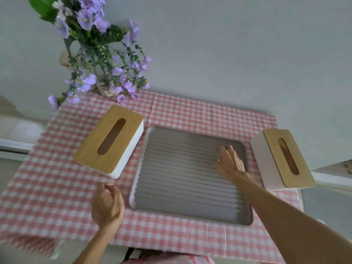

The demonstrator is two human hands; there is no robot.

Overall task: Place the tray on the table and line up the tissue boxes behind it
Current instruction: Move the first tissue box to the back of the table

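Observation:
A grey ribbed tray (181, 180) with a white rim lies flat in the middle of the table. One tissue box (109, 141) with a wooden lid stands to its left, turned at an angle. The other tissue box (283, 159) stands to the tray's right, at the table's right edge. My right hand (230, 161) rests with fingers spread on the tray's far right part. My left hand (107, 203) hovers over the cloth just left of the tray's near corner, fingers loosely curled, holding nothing.
A pink and white checked cloth (47, 187) covers the table. A glass vase of purple flowers (102, 73) stands at the back left corner, close behind the left box. A white wall runs behind the table.

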